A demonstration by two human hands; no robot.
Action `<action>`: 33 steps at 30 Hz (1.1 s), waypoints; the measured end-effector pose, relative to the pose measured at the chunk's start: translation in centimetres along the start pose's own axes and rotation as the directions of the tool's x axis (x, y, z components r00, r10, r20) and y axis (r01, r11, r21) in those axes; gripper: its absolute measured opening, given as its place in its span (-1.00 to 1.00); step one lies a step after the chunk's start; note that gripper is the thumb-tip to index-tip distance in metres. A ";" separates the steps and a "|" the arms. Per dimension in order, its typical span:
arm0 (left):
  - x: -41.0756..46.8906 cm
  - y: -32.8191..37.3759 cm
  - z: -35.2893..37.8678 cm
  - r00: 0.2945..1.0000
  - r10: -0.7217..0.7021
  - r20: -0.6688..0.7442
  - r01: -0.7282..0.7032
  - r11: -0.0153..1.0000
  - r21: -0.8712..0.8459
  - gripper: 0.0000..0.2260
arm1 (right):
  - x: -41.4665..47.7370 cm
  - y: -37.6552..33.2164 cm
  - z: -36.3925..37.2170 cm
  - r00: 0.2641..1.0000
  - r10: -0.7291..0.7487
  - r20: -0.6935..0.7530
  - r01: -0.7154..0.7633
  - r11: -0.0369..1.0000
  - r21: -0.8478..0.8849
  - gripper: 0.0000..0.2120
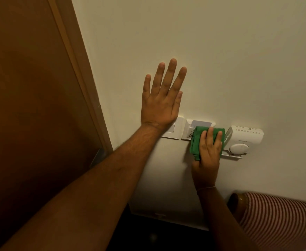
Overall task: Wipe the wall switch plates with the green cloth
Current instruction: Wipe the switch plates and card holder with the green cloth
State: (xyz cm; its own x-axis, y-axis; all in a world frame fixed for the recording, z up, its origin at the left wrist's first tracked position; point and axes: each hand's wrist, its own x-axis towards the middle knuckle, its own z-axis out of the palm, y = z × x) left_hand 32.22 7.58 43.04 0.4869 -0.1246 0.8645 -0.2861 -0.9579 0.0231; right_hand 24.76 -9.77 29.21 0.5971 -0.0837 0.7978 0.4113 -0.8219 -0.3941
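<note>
Surroundings: thermostat (pixel 242 137) at 3 o'clock of green cloth (pixel 201 140); wooden door (pixel 30 105) at 9.
Obstruction: left hand (pixel 164 98) lay flat, fingers spread, wrist overlapping left switch plate (pixel 174 130).
Cloth: right hand (pixel 209 151) pressed it on the card-slot switch plate (pixel 189 130), long axis vertical.

views: one only, the head camera; no second view shares the scene.
position: worn on the person's head, above and behind both forearms, which enter from the bottom edge.
facing: forward and down at the wall (pixel 221 51), slightly oblique, so the door frame (pixel 86 91) leans.
nearness: within arm's reach of the wall; the left hand (pixel 162 98) lies flat on it.
lens: wide-angle, edges bent.
lowest in view: striped cushion (pixel 282 223).
</note>
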 end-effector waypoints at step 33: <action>-0.2 0.2 -0.7 1.000 -0.008 -0.013 0.008 1.000 0.003 -0.44 | -1.6 2.4 -0.6 0.917 -0.252 0.311 0.309 0.939 -0.151 -0.36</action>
State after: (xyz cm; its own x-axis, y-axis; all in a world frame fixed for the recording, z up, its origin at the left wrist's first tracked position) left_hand 31.55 7.58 43.24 0.4783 -0.1137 0.8708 -0.2801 -0.9596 0.0286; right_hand 24.39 -11.90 27.28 0.6578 0.3050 0.6887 0.4663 -0.8829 -0.0544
